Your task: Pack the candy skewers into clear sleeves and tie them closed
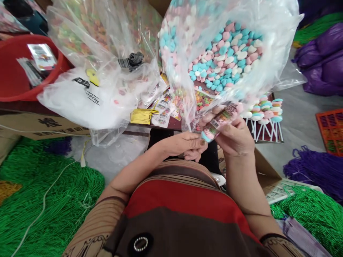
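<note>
A small clear printed packet (221,120) is held tilted over my lap, with pink, white and blue marshmallows inside. My right hand (238,137) wraps round its upper side, fingers closed on the plastic. At its lower end, beside a blue marshmallow, my left hand (189,144) pinches with thumb and fingers; the exact contact is partly hidden. Just beyond my hands rests a big open clear bag of loose marshmallows (227,57). Right of my right hand, marshmallow skewers (268,110) on white sticks lie piled at the table's edge.
Yellow twist ties (142,116) and flat printed packets (162,116) lie on the table left of the bag. A red basin (60,78) stands far left, beside a white plastic bag (107,103). Green cords (53,200) and purple cords (313,171) cover floor on both sides.
</note>
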Tool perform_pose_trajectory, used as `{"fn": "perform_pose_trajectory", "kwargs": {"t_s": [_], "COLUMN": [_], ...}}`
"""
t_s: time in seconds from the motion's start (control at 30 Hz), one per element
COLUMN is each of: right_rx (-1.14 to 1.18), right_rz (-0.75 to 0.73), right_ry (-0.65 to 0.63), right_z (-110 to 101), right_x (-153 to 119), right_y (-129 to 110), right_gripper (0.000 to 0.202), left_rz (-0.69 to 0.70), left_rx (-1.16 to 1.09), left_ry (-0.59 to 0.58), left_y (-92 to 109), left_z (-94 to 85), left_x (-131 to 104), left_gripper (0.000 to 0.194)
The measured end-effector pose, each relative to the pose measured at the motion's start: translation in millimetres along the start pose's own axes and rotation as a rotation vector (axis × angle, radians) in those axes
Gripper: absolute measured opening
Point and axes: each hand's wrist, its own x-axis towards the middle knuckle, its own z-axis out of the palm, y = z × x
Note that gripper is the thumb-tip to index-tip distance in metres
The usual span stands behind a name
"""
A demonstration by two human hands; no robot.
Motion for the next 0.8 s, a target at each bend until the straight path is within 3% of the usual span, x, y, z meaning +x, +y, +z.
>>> {"fn": "perform_pose_trajectory", "kwargs": {"t_s": [0.07,0.13,0.23,0.33,0.4,0.53,0.63,0.8], "right_rx": [0.009,-0.007,-0.096,-0.14,-0.126,-0.211,-0.489,-1.113], "right_rz": [-0.011,-0.09,-0.232,-0.264,-0.219,-0.139,-0.236,-0.385], "right_ry": [0.022,0.124,0.296,0.325,0.221,-0.081,-0.23,-0.45], "right_z": [1.8,7.1,17.8,27.8,33.5,48.3,66.7,99.4], "right_x": [3.9,9.2,17.9,26.7,34.7,63.5,94.6,132.2], "right_y": [-1.6,4.5,20.3,29.1,28.6,31.1,50.7,84.5], "right_gripper": [0.051,0.04,0.028,0.025,0.03,0.041,0.028,0.031], "left_rz": [0.031,0.094,0.197,0.26,0.265,0.327,0.408,0.42], "left_rx": [-0.026,0.2,0.713,0.961,0.876,0.296,-0.032,-0.207], "left_ry": [0.055,0.307,0.712,0.871,0.909,1.05,1.182,1.231], "left_y": [0.3,-1.8,-9.4,-16.5,-16.7,-4.7,7.3,10.2], "left_z": [-0.9,-4.2,-12.5,-23.5,-33.0,-57.1,-71.8,-79.7], "left_x": [-1.5,-0.1,3.2,-0.6,-10.5,-41.8,-61.2,-72.1], "left_gripper": [0.063,0.054,0.029,0.017,0.018,0.03,0.036,0.035]}}
